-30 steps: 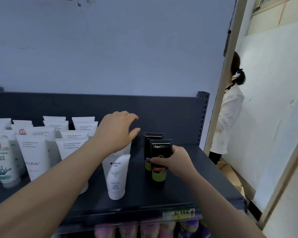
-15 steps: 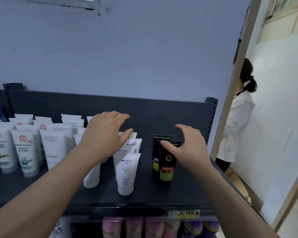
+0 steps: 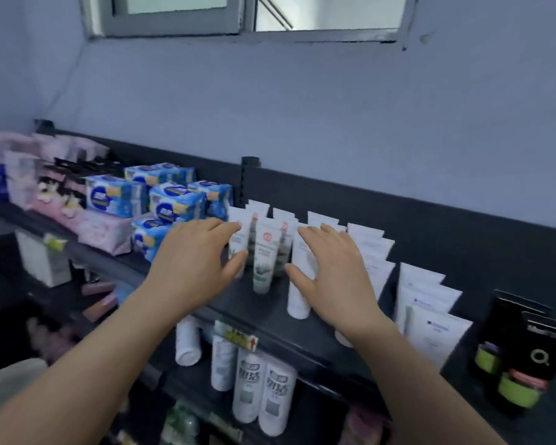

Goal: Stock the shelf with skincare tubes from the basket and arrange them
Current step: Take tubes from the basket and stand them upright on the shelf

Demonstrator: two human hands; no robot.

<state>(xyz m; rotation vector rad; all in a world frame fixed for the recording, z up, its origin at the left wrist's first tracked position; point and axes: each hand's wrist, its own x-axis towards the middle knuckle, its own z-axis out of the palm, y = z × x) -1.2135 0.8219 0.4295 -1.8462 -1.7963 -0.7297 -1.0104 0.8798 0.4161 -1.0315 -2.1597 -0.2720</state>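
Rows of white skincare tubes stand cap-down on the dark shelf (image 3: 264, 308). A white tube with a red round logo and green print (image 3: 265, 261) stands at the front between my hands. My left hand (image 3: 199, 255) hovers with fingers spread, its fingertips at the leftmost tubes (image 3: 239, 234). My right hand (image 3: 331, 268) is spread over a plain white tube (image 3: 299, 284), hiding much of it. Neither hand grips anything. More white tubes (image 3: 430, 313) and two black tubes with green bands (image 3: 523, 364) stand to the right. No basket is in view.
Blue and pink packs (image 3: 170, 203) fill the shelf section to the left. White bottles (image 3: 264, 390) stand on the lower shelf under a yellow price tag (image 3: 241, 338). A window (image 3: 238, 14) sits high in the wall behind.
My view has swung left along the shelf. My right hand left the black tubes, and both hands moved left to the white tubes with red logos.
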